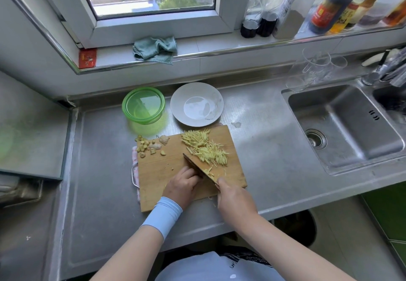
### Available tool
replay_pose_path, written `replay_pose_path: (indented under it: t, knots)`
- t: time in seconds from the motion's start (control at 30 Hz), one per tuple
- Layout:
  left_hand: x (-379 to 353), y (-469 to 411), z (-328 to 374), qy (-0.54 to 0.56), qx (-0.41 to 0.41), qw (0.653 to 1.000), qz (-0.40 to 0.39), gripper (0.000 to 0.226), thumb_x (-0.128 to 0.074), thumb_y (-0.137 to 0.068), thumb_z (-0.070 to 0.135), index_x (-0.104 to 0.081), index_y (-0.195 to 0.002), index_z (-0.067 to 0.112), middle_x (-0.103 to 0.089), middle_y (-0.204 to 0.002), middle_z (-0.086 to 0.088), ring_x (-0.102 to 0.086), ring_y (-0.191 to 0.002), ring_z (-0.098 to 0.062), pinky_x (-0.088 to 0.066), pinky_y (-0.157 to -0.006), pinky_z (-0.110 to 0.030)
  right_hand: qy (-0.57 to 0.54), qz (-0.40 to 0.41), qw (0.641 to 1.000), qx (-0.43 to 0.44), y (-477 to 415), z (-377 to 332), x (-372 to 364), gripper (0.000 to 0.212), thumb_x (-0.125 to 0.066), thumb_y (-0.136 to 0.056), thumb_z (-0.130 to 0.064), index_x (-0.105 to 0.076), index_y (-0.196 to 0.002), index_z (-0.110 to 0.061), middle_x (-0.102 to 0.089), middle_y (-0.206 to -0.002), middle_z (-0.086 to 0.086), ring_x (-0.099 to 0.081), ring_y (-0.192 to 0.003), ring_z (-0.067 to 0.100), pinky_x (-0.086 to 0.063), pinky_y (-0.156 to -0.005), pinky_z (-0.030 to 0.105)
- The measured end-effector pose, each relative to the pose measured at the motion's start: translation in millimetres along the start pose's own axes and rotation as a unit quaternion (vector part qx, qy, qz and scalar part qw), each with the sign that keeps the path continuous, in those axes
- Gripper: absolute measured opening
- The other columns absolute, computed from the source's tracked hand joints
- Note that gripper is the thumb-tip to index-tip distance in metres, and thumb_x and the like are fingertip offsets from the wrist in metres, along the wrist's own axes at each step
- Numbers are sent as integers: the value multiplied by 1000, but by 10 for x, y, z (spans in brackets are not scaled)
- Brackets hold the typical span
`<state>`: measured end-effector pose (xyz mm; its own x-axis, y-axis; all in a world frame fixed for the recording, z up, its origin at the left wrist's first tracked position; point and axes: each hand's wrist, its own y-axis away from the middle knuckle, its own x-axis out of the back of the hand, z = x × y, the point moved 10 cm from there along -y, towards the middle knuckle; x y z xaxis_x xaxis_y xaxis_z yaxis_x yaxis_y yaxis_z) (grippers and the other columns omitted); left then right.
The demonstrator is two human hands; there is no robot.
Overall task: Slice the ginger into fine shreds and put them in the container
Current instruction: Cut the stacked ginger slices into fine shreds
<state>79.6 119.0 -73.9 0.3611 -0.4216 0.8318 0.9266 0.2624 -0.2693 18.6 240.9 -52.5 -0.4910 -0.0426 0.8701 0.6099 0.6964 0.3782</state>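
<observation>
Hazard: fingers of the left hand [182,184] curl against the knife [197,167], their hold hidden, while the right hand [235,199] grips its handle — a slip could cut knuckles.

Bench [98,171]: stainless steel, brushed, dull sheen, with an embossed dotted patch by the plate. Sink [351,127]: same steel, smoother and shinier. Board [158,171]: bare wood, matt, grain showing. Knife [197,166]: dark metal blade, slight gloss. Container [142,122]: green see-through plastic, glossy. Plate [175,109]: white, glazed, shiny; I read it as ceramic. Shreds [206,149]: pale yellow, fibrous, moist-looking. Cloth [156,49] on the sill: teal woven fabric, matt. My sleeve [163,215]: pale blue stretch fabric, smooth, matt. Glasses [316,65]: clear, glossy.
</observation>
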Motion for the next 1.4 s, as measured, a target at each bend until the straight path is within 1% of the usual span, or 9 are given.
replay_pose_path:
  t: [0.17,0.27,0.4,0.47,0.53,0.6,1.07,1.23,1.4]
  knots:
    - [31,-8,24,-14,-7,1000,5,13,-72,-78,2,-78,-87,8,-73,-97,-9,-65,-93,-29,-59,-62,-36,43,-5,999,6,83,-16,-29,44,-41,-101,-13,-34,-143,-22,-69,-98,5,-63,-81,28,-37,-58,33]
    - [41,-10,71,-5,-16,1000,8,33,-85,-60,-10,-78,-88,7,-73,-99,-11,-67,-95,-30,-60,-63,-37,39,-7,999,1,135,-10,-26,44,-41,-100,-11,-35,-142,-22,-69,-100,4,-63,-84,28,-38,-62,34]
    - [46,2,56,-3,-13,1000,17,43,-81,-54,-17,-78,-89,7,-73,-98,-9,-63,-95,-28,-59,-62,-35,36,-18,999,-5,44,-53,-47,35,-40,-101,-12,-40,-135,-21,-68,-99,7,-60,-79,29,-38,-61,33]
    - [43,5,46,-6,-10,1000,22,39,-79,-58,-14,-78,-89,8,-73,-97,-8,-61,-93,-26,-58,-62,-34,28,-21,999,-7,26,-68,-38,31,-41,-101,-12,-41,-130,-21,-69,-97,8,-62,-79,29,-39,-59,33]
    - [40,14,68,-5,-16,1000,25,21,-70,-74,-2,-78,-89,9,-73,-96,-7,-61,-92,-25,-58,-62,-33,16,-15,1000,-8,73,-43,-26,29,-42,-100,-13,-41,-128,-21,-68,-95,7,-58,-73,28,-38,-58,33]
    - [67,11,86,-7,-24,999,36,20,-59,-82,8,-78,-89,9,-73,-96,-7,-63,-91,-25,-58,-63,-33,9,-10,1000,-7,124,-29,-30,27,-42,-99,-13,-41,-125,-22,-68,-93,6,-60,-76,29,-38,-58,34]
    - [67,29,67,-2,-28,998,54,23,-54,-86,11,-77,-84,9,-72,-91,-7,-62,-85,-25,-54,-54,-31,10,-12,1000,-14,69,-75,-76,27,-41,-101,-15,-41,-128,-21,-68,-95,7,-63,-81,29,-39,-60,34]
    - [101,15,93,-3,-36,997,67,22,-55,-84,11,-77,-82,9,-73,-92,-7,-63,-86,-24,-54,-56,-29,6,-7,1000,-12,105,-57,-32,25,-40,-100,-14,-42,-125,-21,-67,-91,3,-49,-69,26,-32,-52,33]
    - [76,14,65,-7,-23,998,65,14,-62,-82,6,-75,-79,9,-71,-90,-6,-61,-83,-23,-52,-55,-30,-2,-9,1000,-15,73,-85,-86,17,-41,-101,-16,-42,-117,-21,-68,-90,6,-61,-75,27,-39,-58,34]
